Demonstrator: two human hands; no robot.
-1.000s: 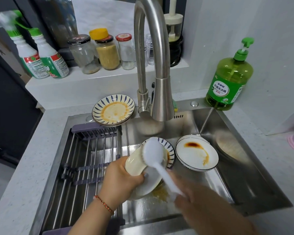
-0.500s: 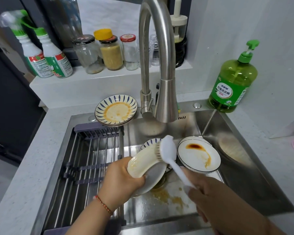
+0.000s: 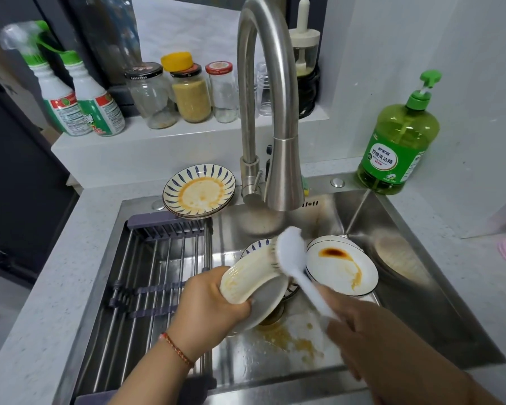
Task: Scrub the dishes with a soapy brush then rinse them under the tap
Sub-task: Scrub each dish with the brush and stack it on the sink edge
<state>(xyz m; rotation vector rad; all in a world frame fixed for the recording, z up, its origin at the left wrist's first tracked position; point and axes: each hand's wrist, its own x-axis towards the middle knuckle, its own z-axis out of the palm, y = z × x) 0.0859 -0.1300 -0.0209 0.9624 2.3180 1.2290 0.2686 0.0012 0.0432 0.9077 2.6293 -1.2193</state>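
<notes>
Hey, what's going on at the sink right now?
A person is washing dishes. The left hand holds a cream plate tilted over the sink, and the right hand scrubs it with a white brush. Another stained plate lies in the sink, and more dirty plates are stacked beside the tap, where no water is visibly running.

Green soap bottle (image 3: 398,141), at 2 o'clock from the tap (image 3: 275,112): label reads "柠檬洗洁精". Spray bottles (image 3: 82,109), at 10 o'clock: label text illegible.
</notes>
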